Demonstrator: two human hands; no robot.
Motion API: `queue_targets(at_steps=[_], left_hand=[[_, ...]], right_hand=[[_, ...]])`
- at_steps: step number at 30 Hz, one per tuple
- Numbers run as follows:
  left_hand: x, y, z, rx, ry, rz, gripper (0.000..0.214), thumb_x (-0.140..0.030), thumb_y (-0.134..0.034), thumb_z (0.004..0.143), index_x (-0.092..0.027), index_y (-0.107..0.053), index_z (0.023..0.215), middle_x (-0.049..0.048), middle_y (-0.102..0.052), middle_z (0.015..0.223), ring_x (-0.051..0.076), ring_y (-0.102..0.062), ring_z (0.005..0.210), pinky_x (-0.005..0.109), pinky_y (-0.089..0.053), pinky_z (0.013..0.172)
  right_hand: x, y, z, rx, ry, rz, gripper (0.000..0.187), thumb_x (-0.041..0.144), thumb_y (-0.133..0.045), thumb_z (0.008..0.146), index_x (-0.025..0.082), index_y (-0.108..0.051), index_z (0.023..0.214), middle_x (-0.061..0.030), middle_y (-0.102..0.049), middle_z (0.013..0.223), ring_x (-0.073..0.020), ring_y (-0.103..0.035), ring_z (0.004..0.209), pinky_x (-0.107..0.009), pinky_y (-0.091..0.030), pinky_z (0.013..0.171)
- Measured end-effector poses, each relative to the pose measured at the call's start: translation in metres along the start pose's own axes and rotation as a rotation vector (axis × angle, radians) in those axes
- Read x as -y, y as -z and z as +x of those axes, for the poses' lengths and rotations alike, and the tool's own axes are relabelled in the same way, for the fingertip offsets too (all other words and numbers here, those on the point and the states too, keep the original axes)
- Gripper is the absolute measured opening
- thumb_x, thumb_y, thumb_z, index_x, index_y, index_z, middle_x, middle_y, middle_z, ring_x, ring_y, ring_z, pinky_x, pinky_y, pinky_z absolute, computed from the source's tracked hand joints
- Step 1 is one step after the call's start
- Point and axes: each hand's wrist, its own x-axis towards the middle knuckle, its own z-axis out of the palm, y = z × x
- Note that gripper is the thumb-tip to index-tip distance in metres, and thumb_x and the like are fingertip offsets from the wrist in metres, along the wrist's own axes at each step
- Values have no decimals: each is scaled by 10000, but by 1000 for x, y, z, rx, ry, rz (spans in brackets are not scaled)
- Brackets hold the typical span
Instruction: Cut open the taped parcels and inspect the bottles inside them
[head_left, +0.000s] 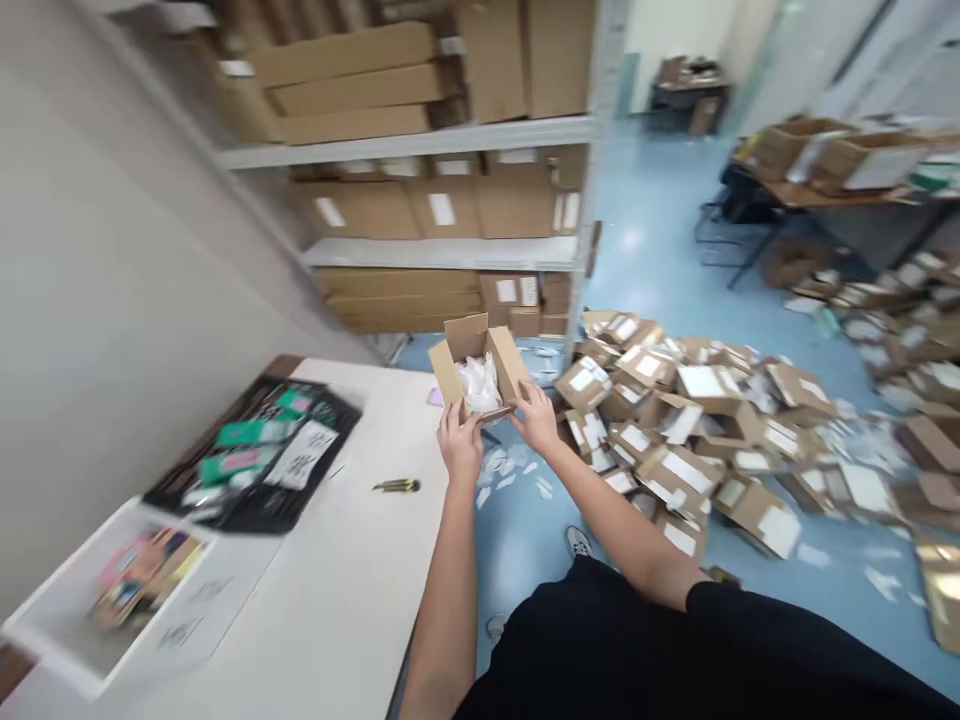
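Observation:
Between my two hands is a small cardboard box [508, 362] with its flaps up and its top uncovered. Crumpled white wrapping [477, 380] fills the inside; whatever it may cover is hidden. My left hand [460, 440] grips the near left corner of the box, and my right hand [537, 418] grips the near right corner. The box is held just past the right edge of the white table [360, 560]. On that table, left of my left hand, lies a yellow-and-black utility knife [397, 486].
A black crate [281, 510] of green packets and a white bin [150, 650] of small goods stand on the left of the table. Shelves [442, 255] with cartons rise ahead. Discarded boxes [675, 470] cover the floor at right. Farther off, a desk [810, 190] carries cartons.

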Motion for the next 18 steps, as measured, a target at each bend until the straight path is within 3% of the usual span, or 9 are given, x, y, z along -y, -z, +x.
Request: queue_targets(at_steps=[2,5,8,10,12,14,16,18], left_hand=[[-48,-66,26,101,-86,-64,249,-235,-660,932,-313,-811,1114,46,-538,1597,354,-359,1557,581,-295,1293],[-118,-157,47,236,-206,-155,248,-228,-646,938,-316,-814,1098,39,-562,1574,330,-395,1537,545,-307,1299],[-187,-234,57,333,-313,-219,244,-225,-635,942,-309,-817,1082,45,-572,1565,341,-410,1531,558,-312,1294],[-234,-274,63,389,-396,-243,279,-206,-630,935,-305,-810,1123,52,-556,1585,352,-399,1542,587,-303,1294],[-279,-304,71,425,-481,-223,386,-163,-613,920,-307,-773,1240,52,-507,1635,354,-350,1576,623,-269,1304],[-317,-322,78,416,-542,-156,552,-107,-574,905,-305,-678,1410,49,-431,1693,348,-278,1613,651,-219,1317],[-340,-328,85,387,-577,-90,673,-70,-524,905,-299,-562,1537,40,-358,1734,328,-231,1634,635,-213,1328],[-346,-327,89,371,-600,-67,688,-70,-486,925,-293,-513,1576,29,-322,1750,307,-236,1634,585,-262,1330]], right_hand=[[-61,54,-5,-88,-100,-55,232,252,-745,911,269,-762,1142,-110,-513,1583,-367,-411,1489,-586,-395,1195],[-136,127,-27,-222,-238,-130,217,242,-722,918,262,-766,1130,-116,-543,1550,-364,-440,1468,-590,-389,1206],[-192,194,-46,-333,-343,-196,234,231,-688,932,258,-763,1152,-113,-533,1566,-358,-421,1493,-585,-374,1222],[-222,237,-52,-382,-417,-250,282,223,-665,940,255,-752,1207,-106,-489,1615,-360,-355,1546,-593,-335,1246],[-249,276,-53,-397,-521,-338,411,214,-671,927,256,-702,1335,-102,-397,1689,-385,-237,1603,-633,-269,1266],[-273,309,-51,-364,-628,-434,605,206,-703,892,256,-601,1486,-112,-304,1739,-427,-131,1628,-685,-218,1262],[-294,329,-51,-308,-698,-482,712,198,-709,871,253,-532,1558,-125,-280,1748,-454,-112,1627,-703,-225,1248],[-309,333,-54,-286,-732,-457,662,204,-672,886,244,-560,1538,-136,-339,1721,-452,-182,1611,-682,-282,1236]])
